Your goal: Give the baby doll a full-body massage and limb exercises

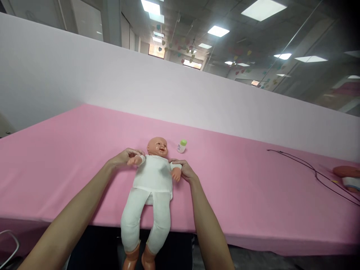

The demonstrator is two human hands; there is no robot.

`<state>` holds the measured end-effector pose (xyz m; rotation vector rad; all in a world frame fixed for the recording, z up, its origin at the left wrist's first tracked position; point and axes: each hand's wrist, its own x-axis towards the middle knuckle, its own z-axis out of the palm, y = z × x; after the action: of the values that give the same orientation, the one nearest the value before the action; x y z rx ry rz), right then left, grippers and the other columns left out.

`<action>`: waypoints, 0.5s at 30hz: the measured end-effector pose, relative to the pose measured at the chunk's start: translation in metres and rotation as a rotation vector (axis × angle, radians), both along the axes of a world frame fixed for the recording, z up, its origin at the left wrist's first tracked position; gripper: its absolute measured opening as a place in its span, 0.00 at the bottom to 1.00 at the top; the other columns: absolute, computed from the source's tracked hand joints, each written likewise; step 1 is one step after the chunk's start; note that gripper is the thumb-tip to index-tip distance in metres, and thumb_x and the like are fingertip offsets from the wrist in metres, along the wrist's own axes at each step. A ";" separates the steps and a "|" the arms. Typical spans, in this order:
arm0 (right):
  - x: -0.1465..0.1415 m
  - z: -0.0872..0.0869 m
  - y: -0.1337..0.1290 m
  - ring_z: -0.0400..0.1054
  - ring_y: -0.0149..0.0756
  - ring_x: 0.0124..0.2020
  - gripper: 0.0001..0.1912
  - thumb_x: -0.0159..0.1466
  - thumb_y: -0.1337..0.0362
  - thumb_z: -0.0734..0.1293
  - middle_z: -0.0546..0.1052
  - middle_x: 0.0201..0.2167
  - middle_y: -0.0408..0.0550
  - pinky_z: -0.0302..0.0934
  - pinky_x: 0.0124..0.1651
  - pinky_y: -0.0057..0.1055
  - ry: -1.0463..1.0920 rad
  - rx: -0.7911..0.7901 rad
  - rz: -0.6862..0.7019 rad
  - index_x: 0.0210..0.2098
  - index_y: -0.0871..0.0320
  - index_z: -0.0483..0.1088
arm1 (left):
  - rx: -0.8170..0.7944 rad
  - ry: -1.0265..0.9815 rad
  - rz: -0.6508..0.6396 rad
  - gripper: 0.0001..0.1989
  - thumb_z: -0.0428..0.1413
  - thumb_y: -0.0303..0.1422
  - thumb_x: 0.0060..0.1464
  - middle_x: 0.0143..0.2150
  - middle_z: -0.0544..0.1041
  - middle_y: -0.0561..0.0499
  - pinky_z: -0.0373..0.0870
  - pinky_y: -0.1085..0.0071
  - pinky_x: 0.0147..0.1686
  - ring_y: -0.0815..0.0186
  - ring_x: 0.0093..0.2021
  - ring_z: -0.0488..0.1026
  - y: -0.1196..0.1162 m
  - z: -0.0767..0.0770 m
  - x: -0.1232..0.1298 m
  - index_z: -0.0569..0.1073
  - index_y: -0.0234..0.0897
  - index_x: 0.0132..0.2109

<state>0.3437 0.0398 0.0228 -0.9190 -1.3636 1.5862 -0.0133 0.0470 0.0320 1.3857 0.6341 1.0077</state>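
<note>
A baby doll (pixel 153 174) with a bald plastic head and a white cloth body lies face up on the pink table cover (pixel 239 187). Its legs hang over the front edge toward me. My left hand (pixel 125 156) grips the doll at the shoulder and upper arm on the left side. On the other side, my right hand (pixel 187 170) is closed around the doll's other upper arm, thumb and fingers near the white sleeve. Parts of my fingers are hidden behind the doll's arms. Just past the doll's head stands a small white bottle with a green cap (pixel 182 146).
A thin dark cable (pixel 312 167) runs across the right of the table. At the far right edge lies a brown and white object (pixel 350 178), partly cut off. A white partition (pixel 168 86) rises behind the table. A white cord (pixel 14 240) shows at lower left.
</note>
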 end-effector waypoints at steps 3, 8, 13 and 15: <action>0.004 0.002 0.001 0.70 0.53 0.61 0.05 0.49 0.64 0.79 0.81 0.52 0.51 0.62 0.64 0.47 -0.106 0.041 0.123 0.26 0.55 0.82 | 0.094 0.139 -0.183 0.09 0.74 0.29 0.37 0.43 0.82 0.42 0.74 0.62 0.45 0.54 0.46 0.78 0.000 0.005 -0.008 0.83 0.38 0.27; 0.008 0.001 0.002 0.69 0.53 0.63 0.05 0.50 0.65 0.76 0.80 0.56 0.51 0.62 0.65 0.46 -0.136 0.024 0.141 0.29 0.55 0.82 | 0.115 0.169 -0.248 0.09 0.74 0.29 0.37 0.42 0.82 0.42 0.74 0.61 0.46 0.53 0.46 0.78 0.001 0.005 -0.013 0.82 0.38 0.28; 0.008 0.007 -0.003 0.76 0.48 0.52 0.17 0.51 0.63 0.78 0.83 0.49 0.50 0.68 0.58 0.44 -0.016 0.036 -0.086 0.41 0.55 0.82 | -0.019 -0.075 0.093 0.28 0.76 0.34 0.39 0.47 0.81 0.41 0.76 0.63 0.41 0.55 0.44 0.78 0.002 0.000 -0.004 0.81 0.38 0.49; 0.011 0.012 -0.009 0.77 0.46 0.50 0.27 0.51 0.64 0.80 0.83 0.48 0.49 0.70 0.57 0.42 0.033 0.029 -0.142 0.50 0.54 0.79 | -0.061 -0.236 0.302 0.35 0.74 0.36 0.41 0.46 0.80 0.44 0.75 0.65 0.41 0.58 0.43 0.78 0.006 -0.001 0.000 0.76 0.39 0.58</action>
<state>0.3551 0.0312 0.0353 -0.9472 -1.2672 1.4644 -0.0131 0.0530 0.0307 1.1158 0.7023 1.3583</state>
